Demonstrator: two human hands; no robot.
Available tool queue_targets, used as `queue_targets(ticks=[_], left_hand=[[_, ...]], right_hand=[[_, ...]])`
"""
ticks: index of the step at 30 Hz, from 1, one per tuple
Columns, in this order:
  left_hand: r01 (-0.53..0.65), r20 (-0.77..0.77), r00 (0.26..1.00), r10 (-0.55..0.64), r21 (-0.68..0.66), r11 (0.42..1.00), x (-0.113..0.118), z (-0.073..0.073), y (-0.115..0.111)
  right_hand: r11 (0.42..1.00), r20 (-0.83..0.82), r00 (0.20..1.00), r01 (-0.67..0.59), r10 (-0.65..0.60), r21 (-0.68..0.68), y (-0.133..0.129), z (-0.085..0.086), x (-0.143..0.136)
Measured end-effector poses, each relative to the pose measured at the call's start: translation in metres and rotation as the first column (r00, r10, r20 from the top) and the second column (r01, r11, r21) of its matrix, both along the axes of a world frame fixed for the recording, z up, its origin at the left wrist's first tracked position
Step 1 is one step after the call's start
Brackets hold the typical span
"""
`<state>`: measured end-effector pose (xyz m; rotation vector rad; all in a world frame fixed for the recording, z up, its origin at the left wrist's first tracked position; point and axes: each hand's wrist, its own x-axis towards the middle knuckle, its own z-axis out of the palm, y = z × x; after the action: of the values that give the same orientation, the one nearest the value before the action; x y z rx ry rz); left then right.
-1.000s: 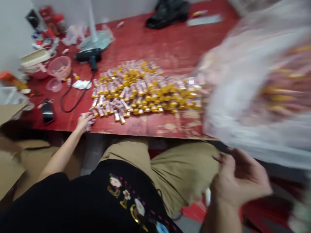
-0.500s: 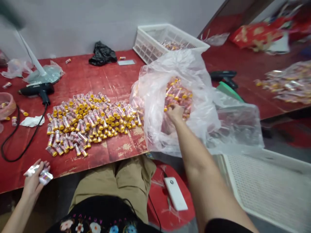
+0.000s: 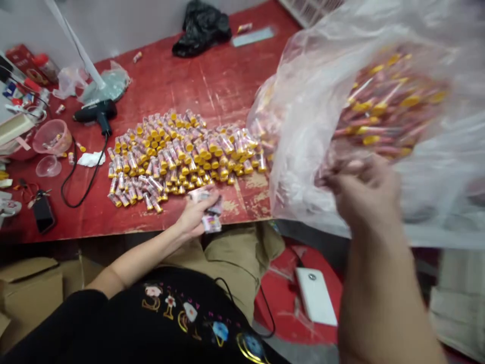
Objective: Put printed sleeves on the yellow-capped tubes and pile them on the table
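Left hand [image 3: 192, 217]'s curled round some shiny wrappers [image 3: 211, 222], probably kept handy by the near edge. Right hand [image 3: 359, 187]'s half-curled at the bag [image 3: 303, 146]'s mouth, can't tell if it's gripping anything. Yellow-ended tubes [image 3: 170, 156] sit heaped left of the bag, likely within easy reach.

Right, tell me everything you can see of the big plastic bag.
The bag is milky, see-through, crumpled plastic, thin by its look. It sits on the table, right of the loose pile, its front sagging over the edge. Its wide mouth shows many pinkish tubes with yellow ends. The right hand is at the mouth; blur hides whether they touch.
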<state>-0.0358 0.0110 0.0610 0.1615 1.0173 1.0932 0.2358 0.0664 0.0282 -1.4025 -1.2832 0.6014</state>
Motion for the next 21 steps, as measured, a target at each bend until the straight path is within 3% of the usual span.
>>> queue_targets(ticks=[2,3,4,6,9,12,17,21], left_hand=[[0.017,0.021,1.0,-0.019,0.072,0.997,0.02,-0.003,-0.002],[0.027,0.026,0.999,-0.03,0.106,0.994,0.027,-0.004,-0.007],[0.031,0.028,0.999,-0.036,0.137,0.99,0.032,-0.004,-0.014],[0.04,0.033,0.998,-0.046,0.174,0.984,0.035,-0.007,-0.027],[0.086,0.036,0.995,-0.093,0.169,0.982,0.029,-0.012,-0.042],[0.121,0.0,0.992,-0.123,0.177,0.977,0.019,-0.016,-0.046],[0.03,-0.065,0.998,-0.013,0.27,0.962,0.01,-0.024,-0.042],[0.029,-0.124,0.992,0.002,0.252,0.967,0.005,-0.031,-0.038]], right_hand=[[0.988,-0.103,0.988,-0.128,0.119,-0.089,-0.052,0.002,-0.036],[0.964,-0.233,0.954,-0.226,0.19,-0.138,-0.074,0.003,-0.057],[0.945,-0.35,0.913,-0.281,0.21,-0.166,-0.091,0.004,-0.077],[0.945,-0.502,0.854,-0.265,0.137,-0.193,-0.11,0.003,-0.111],[0.956,-0.592,0.806,-0.178,0.005,-0.234,-0.114,-0.005,-0.131],[0.948,-0.604,0.796,-0.208,0.021,-0.242,-0.111,-0.013,-0.13],[0.938,-0.484,0.873,-0.214,0.059,-0.272,-0.111,-0.01,-0.129],[0.947,-0.345,0.934,-0.191,0.094,-0.26,-0.106,-0.007,-0.136]])
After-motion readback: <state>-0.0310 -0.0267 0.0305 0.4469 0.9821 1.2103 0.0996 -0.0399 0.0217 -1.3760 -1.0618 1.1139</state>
